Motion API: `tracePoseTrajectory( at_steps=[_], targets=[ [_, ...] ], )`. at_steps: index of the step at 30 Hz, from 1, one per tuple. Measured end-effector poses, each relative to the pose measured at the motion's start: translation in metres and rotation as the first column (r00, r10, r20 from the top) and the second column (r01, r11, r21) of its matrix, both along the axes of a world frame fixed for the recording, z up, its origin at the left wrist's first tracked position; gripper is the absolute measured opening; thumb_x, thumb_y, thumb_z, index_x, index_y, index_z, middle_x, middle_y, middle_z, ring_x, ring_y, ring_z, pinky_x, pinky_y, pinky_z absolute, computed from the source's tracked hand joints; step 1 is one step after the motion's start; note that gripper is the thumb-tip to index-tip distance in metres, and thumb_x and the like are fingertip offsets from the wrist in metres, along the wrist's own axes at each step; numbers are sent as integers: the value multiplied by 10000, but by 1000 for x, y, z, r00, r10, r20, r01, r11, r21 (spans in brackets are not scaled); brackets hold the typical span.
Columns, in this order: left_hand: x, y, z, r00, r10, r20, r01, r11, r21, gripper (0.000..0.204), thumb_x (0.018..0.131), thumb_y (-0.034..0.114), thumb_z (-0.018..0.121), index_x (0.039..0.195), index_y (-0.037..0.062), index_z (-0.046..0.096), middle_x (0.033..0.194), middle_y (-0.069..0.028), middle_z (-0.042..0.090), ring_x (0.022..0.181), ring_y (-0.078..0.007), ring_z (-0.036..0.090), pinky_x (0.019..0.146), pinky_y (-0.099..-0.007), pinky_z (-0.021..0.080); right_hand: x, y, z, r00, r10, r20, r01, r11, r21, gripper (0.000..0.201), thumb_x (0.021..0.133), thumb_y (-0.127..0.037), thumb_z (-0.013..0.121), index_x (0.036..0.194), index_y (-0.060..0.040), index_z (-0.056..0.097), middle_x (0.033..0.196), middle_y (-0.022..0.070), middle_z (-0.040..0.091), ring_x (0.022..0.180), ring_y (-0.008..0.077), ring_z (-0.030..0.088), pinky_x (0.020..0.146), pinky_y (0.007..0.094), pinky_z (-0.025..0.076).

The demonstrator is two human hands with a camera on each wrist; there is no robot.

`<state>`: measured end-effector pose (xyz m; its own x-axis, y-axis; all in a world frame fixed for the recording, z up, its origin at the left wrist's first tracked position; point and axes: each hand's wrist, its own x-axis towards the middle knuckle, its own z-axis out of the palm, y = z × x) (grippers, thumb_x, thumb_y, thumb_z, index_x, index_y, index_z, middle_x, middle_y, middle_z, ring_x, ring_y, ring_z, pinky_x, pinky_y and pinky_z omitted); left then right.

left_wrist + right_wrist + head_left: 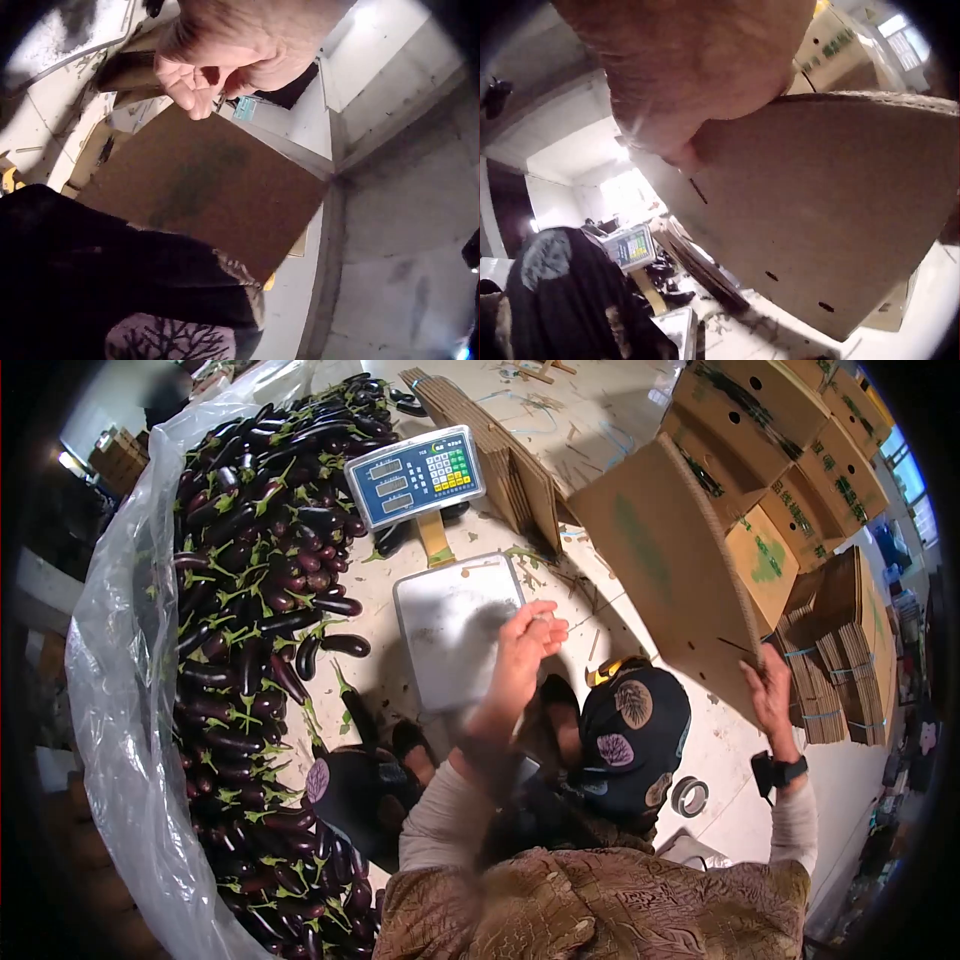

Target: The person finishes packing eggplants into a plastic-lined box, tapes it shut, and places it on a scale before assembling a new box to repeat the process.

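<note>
Grip on the right side is the right hand (768, 695), clamped on the edge of a large cardboard piece (655, 550), thumb laid on its slotted face; how far the fingers reach behind cannot be told. The left hand (527, 645) hangs over the weighing scale (440, 650), fingers loosely bent with nothing between them, apart from the cardboard.

The cardboard piece stands tilted on the person's right, between the scale and the open boxes (800, 470). Held by one edge, so broad a piece would probably swing or bow, so it seems best to bring the left hand to the opposite edge and turn it with both wrists together. Pressing hard near the slots could crease it.

As for room, the far corner sits near the leaning cardboard sheets (530, 485), and the boxes lie close beyond, so a wide swing away from the body could snag. The raised display (412, 477) is worth missing too, with the eggplants (300, 600) past it. More usable floor (725, 755) shows beside the right knee (630, 710), though a tape roll (677, 798) lies there and strapped bundles (850, 660) stand farther right.
</note>
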<state>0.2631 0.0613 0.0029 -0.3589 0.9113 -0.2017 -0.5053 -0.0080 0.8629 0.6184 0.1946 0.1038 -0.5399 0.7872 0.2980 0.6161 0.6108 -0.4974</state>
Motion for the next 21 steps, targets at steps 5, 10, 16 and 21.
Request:
tracePoseTrajectory(
  at_steps=[5, 10, 16, 21],
  targets=[
    [-12, -1, 64, 998, 57, 13, -55, 995, -80, 337, 966, 186, 439, 1247, 46, 559, 1110, -152, 648, 971, -203, 620, 877, -318, 481, -5, -43, 75, 998, 1, 63, -4, 998, 57, 231, 864, -144, 647, 985, 41, 580, 817, 160, 513, 754, 320, 517, 689, 355, 433],
    [-33, -45, 139, 970, 161, -181, -115, 964, 242, 348, 958, 140, 499, 1256, -39, 520, 1022, -139, 625, 892, -169, 595, 807, -259, 495, -70, -44, 124, 967, 253, 42, -256, 948, 189, 279, 872, -197, 654, 948, 45, 540, 781, 145, 455, 704, 312, 462, 655, 366, 412],
    [-87, -102, 172, 759, 505, -410, -436, 863, 255, 551, 955, 294, 586, 1395, 21, 398, 1320, -149, 511, 1137, -203, 544, 918, -320, 461, -152, -61, 128, 883, 469, 3, -465, 878, -112, 199, 832, -66, 664, 964, 42, 561, 789, 153, 504, 686, 288, 516, 621, 362, 414],
    [-157, -110, 139, 678, 516, -524, -586, 809, 39, 829, 904, 488, 632, 1481, 36, 244, 1367, -165, 401, 1179, -241, 457, 847, -359, 486, -207, -69, 64, 782, 608, 138, -594, 794, -132, 169, 843, -120, 636, 935, 12, 587, 831, 207, 587, 820, 412, 594, 706, 483, 460]
  ],
)
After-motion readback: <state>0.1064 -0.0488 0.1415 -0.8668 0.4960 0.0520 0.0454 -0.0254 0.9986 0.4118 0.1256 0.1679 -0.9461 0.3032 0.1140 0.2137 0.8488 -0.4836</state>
